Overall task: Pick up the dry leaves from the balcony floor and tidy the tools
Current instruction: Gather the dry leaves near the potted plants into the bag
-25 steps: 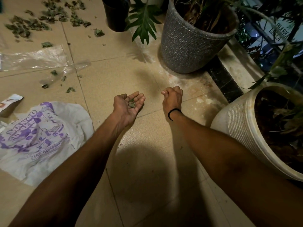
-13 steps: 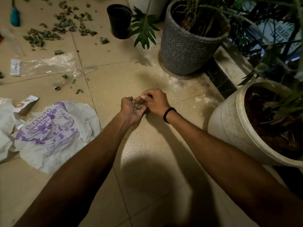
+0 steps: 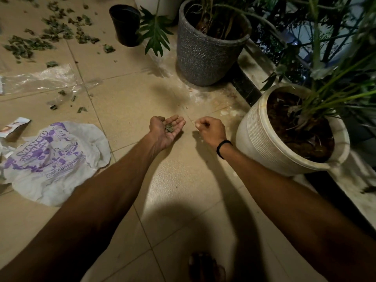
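The left grip (image 3: 165, 129) and the right grip (image 3: 209, 129) are side by side over the middle of the floor (image 3: 183, 190), apart from each other. Leaf bits (image 3: 168, 128) lie in the palm of the left one. Left of the left grip a bag (image 3: 55, 159) lies on the floor, with a paper packet (image 3: 14, 127) at its far left corner. Behind the bag lies a plastic sheet (image 3: 40, 78), and behind that the dry leaves (image 3: 40, 37) are scattered. At the back stands a small pot (image 3: 125, 25), with a far pot (image 3: 209, 43) to its right. A near pot (image 3: 264, 139) stands just right of the right grip. A ledge (image 3: 247, 88) runs along the right, between the two larger pots.
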A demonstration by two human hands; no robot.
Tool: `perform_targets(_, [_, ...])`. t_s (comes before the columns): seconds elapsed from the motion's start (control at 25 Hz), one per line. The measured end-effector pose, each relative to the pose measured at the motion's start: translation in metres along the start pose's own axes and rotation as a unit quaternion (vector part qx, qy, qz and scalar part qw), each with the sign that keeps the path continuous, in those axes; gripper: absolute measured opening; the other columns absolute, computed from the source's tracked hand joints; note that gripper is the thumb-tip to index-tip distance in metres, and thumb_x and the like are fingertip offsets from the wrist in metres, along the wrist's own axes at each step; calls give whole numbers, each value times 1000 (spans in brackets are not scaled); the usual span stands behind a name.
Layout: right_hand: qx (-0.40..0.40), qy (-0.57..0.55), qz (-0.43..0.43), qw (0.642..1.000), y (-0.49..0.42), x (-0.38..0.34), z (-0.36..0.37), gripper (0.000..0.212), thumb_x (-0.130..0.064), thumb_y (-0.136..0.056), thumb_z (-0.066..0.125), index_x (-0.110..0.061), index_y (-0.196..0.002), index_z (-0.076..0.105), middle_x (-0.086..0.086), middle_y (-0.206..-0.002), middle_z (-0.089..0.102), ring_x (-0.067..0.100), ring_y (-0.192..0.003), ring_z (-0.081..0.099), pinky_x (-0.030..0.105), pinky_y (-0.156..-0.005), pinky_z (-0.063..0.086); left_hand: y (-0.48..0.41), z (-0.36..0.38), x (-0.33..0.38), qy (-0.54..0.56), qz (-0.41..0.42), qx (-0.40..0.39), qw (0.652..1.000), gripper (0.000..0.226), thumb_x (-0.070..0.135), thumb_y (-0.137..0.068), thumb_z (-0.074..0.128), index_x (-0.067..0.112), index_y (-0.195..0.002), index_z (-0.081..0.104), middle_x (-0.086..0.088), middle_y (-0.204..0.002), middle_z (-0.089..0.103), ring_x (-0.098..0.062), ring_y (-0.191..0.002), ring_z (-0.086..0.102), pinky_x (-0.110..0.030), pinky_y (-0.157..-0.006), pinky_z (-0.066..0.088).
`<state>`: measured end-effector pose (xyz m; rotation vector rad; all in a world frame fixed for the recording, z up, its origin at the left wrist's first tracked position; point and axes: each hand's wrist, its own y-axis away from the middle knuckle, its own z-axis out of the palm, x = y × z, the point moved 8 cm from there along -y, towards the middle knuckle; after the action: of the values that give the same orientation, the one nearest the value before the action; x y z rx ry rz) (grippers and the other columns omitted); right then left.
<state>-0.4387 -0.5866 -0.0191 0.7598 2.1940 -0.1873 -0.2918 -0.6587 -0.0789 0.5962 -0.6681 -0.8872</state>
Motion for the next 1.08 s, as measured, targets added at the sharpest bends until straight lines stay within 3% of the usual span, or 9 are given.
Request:
perform_targets(0.2, [25,43,40,998,67,90,-14,12,-15,-86,69,-13,-96,75,9,-99,69,19,-93,62,30,-86,52,12,5,-33,-28,-24,-9,999,50,22,-106,23,-8,-104,62,-26,-102,67,-36,-93,66,-36,-67,58])
perform_targets(0.24, [20,47,38,998,76,96,-12,12,-16,-86,69,-13,-96,75,9,-100,67,20,-94,60,28,-85,49,13,5,-37,-32,-26,-9,999,50,22,-106,23,-8,-104,62,-26,-102,67,-37,-93,66,-36,-67,59])
perform_targets(0.36, [7,31,40,999,92,92,-5,14,-14,-88,69,-11,-100,74,4,-103,61,14,-92,57,3,-74,38,14,6,-44,-45,-29,-11,999,49,21,-105,24,-8,-106,63,-26,-104,68,-36,-96,66,-36,-67,60])
perform_targets(0.44, [11,41,35,999,96,85,4,13,-9,-89,69,-10,-100,74,1,-100,59,11,-90,56,-3,-72,35,15,6,-44,-49,-27,-12,998,49,21,-105,24,-8,-108,63,-26,-105,68,-36,-96,67,-36,-69,60])
perform_targets(0.52, [21,63,29,997,97,80,12,11,-5,-88,67,-10,-95,74,1,-98,60,14,-91,58,4,-78,40,16,6,-42,-50,-25,-15,998,49,22,-105,24,-8,-108,63,-26,-106,68,-36,-96,67,-35,-71,59])
perform_targets(0.6, [20,110,17,994,97,75,17,13,-4,-91,61,-9,-95,73,6,-102,61,20,-98,58,21,-86,46,18,3,-38,-47,-21,-15,999,49,22,-105,24,-8,-108,63,-26,-107,68,-37,-97,67,-35,-72,59])
perform_targets(0.68, [1,194,1,981,93,73,20,18,-6,-92,56,-12,-102,69,11,-109,60,27,-105,55,32,-90,42,20,-3,-33,-46,-19,-11,999,50,23,-106,24,-7,-110,63,-26,-110,68,-36,-99,67,-35,-72,60])
perform_targets(0.88, [-27,245,23,969,88,75,24,27,-6,-91,53,-16,-114,63,12,-122,54,28,-115,50,33,-95,39,28,-20,-18,-36,-9,-3,999,50,24,-106,23,-6,-110,63,-25,-110,69,-36,-99,68,-35,-73,61])
perform_targets(1.08, [20,182,97,978,74,76,-3,23,-7,-90,56,-11,-111,65,9,-112,62,27,-106,57,33,-91,45,35,-37,3,-19,11,6,1000,50,24,-106,23,-6,-107,63,-25,-106,69,-36,-97,67,-35,-73,60])
